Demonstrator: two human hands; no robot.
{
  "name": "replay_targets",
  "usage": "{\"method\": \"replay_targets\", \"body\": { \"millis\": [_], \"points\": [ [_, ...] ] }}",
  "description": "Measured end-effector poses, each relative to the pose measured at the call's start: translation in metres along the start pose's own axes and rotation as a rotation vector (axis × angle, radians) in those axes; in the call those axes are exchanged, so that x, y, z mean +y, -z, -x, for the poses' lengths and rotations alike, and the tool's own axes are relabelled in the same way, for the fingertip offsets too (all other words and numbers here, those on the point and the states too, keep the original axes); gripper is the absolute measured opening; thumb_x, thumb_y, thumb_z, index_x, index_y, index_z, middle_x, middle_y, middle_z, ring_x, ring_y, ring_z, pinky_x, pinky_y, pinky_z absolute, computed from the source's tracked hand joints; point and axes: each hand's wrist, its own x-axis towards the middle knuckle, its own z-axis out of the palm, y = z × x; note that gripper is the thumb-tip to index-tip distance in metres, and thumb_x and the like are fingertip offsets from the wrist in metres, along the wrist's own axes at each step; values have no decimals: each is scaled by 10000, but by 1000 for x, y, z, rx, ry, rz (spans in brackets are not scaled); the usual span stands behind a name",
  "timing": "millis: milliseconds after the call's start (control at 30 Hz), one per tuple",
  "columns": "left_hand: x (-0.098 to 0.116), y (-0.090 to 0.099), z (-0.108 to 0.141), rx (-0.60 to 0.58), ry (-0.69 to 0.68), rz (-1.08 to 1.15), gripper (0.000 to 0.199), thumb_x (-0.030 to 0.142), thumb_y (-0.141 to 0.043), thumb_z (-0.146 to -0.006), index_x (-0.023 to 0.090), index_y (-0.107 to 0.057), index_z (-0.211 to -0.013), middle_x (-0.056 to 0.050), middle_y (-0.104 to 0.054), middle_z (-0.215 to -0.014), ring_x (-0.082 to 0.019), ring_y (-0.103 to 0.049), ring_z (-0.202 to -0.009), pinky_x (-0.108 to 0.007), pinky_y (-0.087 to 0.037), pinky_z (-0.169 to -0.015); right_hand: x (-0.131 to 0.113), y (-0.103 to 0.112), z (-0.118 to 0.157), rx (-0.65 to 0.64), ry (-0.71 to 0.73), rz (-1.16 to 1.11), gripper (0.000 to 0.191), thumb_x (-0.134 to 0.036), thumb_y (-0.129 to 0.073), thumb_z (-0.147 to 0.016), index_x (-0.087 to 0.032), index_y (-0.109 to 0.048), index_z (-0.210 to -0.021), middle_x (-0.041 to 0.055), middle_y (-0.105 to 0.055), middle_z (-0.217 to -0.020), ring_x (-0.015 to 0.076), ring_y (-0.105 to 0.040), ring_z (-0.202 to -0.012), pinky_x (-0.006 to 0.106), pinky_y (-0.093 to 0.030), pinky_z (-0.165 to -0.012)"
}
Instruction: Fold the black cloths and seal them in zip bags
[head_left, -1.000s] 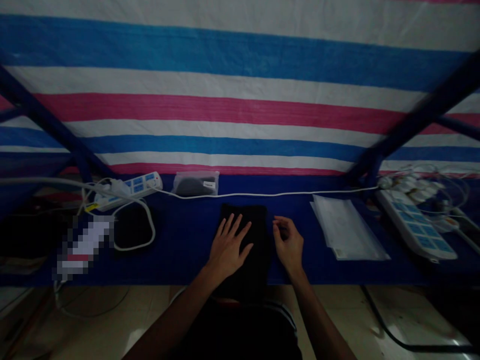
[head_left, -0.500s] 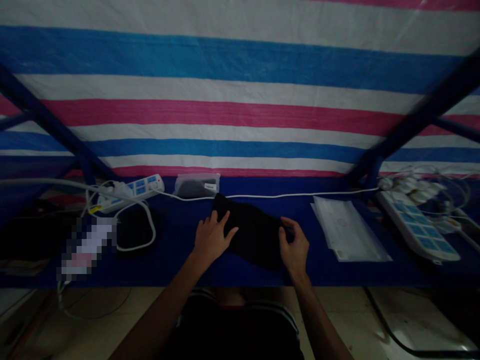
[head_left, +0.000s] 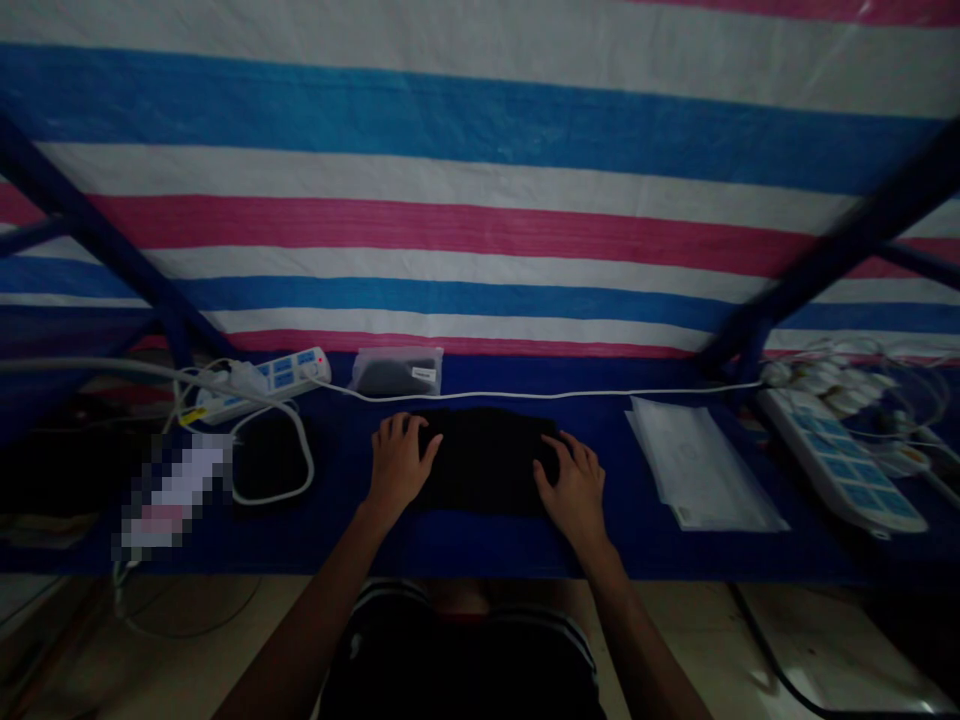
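Note:
A black cloth (head_left: 484,462) lies flat on the blue table (head_left: 480,550), its long side running left to right. My left hand (head_left: 397,460) rests on the cloth's left end with fingers apart. On its right end lies my right hand (head_left: 574,485), fingers also spread, palm down. Neither hand is closed round the cloth. Behind it, a clear bag (head_left: 397,372) with a dark item and a white label lies near the striped sheet. Several flat clear bags (head_left: 705,465) are stacked to the right of my right hand.
A white cable (head_left: 525,396) crosses behind the cloth, between a left power strip (head_left: 281,375) and a right one (head_left: 847,470) with tangled plugs. A black pouch (head_left: 270,458) lies at the left. Blue frame bars and a striped sheet (head_left: 480,230) stand behind.
The black cloth has gone from slanted and uneven to straight and flat. My left hand has moved left, to its left end. My right hand has shifted slightly left, its fingers now spread on the cloth.

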Motion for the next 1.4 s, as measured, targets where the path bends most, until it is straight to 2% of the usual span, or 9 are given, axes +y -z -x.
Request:
{"method": "replay_targets", "body": {
  "millis": [100,233,400,633,900,1000,1133,1267,1400],
  "points": [
    [-5,-12,-5,26,30,-35,453,471,-573,-1000,155,-606,-1323,-188,-592,-1384,-387,-510,-1287,-550,-443,-1054,1,5,-13,-46,1,36,375,-365,-548,-962,-223,-658,-1291,160,-603,-1377,365,-521,-1277,536,-456,-999],
    [-7,-20,-6,68,71,-38,631,502,-546,-1007,96,-478,-1485,-229,-551,-1450,-412,-476,-1330,-579,-401,-1094,10,2,-35,-46,-42,14,316,-380,-572,-932,-197,-675,-1168,160,-662,-1190,358,-582,-1131,501,-468,-929],
    [-11,-20,-6,82,95,58,392,430,-528,-1018,174,-654,-1287,-179,-608,-1389,-393,-489,-1322,-584,-392,-1100,24,-16,-46,60,-57,-65,514,-428,-526,-948,-152,-589,-1378,183,-659,-1223,363,-576,-1133,524,-456,-948],
    [-23,-23,-9,153,141,412,158,292,-578,-943,211,-681,-1031,-124,-725,-1115,-340,-616,-1154,-546,-437,-1068,29,-18,-46,57,-77,-182,280,-400,-581,-892,-191,-708,-1030,148,-710,-1088,339,-623,-1048,520,-464,-954],
    [-20,-12,-2,194,137,642,213,399,-546,-952,210,-635,-993,-73,-731,-992,-259,-706,-991,-395,-541,-934,26,5,-40,143,-138,-759,262,-454,-682,-843,-217,-628,-943,55,-718,-909,260,-694,-888,387,-534,-834],
    [-15,-4,3,168,132,786,214,420,-580,-935,211,-624,-954,-44,-718,-929,-239,-703,-945,-347,-536,-888,28,12,-36,89,-168,-876,282,-473,-708,-822,-224,-616,-916,28,-694,-828,237,-666,-784,338,-508,-724],
    [-18,1,7,117,158,1013,255,454,-665,-866,211,-612,-919,-17,-649,-838,-214,-656,-835,-307,-497,-772,31,16,-35,-19,-191,-1027,303,-513,-701,-794,-240,-596,-871,-17,-599,-669,185,-538,-591,299,-400,-567],
    [-28,3,7,59,163,1137,334,518,-711,-782,219,-563,-806,27,-489,-667,-160,-504,-625,-285,-398,-604,26,23,-37,-120,-183,-1188,317,-549,-645,-757,-253,-531,-769,-18,-487,-601,186,-491,-551,319,-413,-552],
    [-31,7,5,-20,169,1279,357,535,-688,-732,226,-509,-740,15,-456,-648,-165,-487,-627,-310,-416,-613,21,33,-37,-287,-199,-1228,381,-614,-573,-775,-257,-473,-685,22,-512,-587,206,-512,-538,346,-442,-540]
  ]
}}
